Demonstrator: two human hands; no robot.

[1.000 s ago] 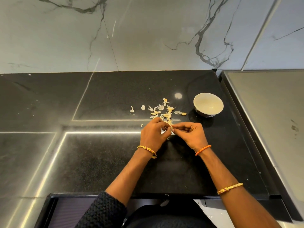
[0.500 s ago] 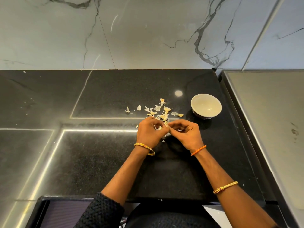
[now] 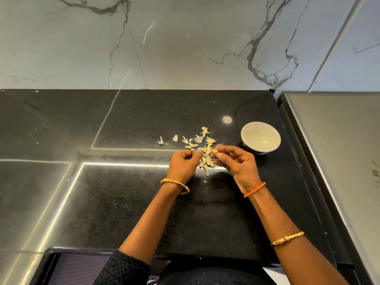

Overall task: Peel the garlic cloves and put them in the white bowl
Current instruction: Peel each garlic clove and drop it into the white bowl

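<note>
I see both forearms reaching forward, hands apart. Left hand (image 3: 183, 164) knuckles up, fingers curled in, fingertips bunched; can't tell if it pinches anything. Right hand (image 3: 236, 163) palm tilted inward, thumb and index pinching a small garlic clove (image 3: 215, 152), other fingers loosely curled.

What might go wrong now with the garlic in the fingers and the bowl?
The right hand pinches a small garlic clove only at its fingertips, so it may slip and drop among the peels and cloves on the black counter, where it would be hard to pick out. The white bowl sits close beside that hand, so a quick reach might knock it. The left hand seems to hold a bit of skin that may stray.
</note>
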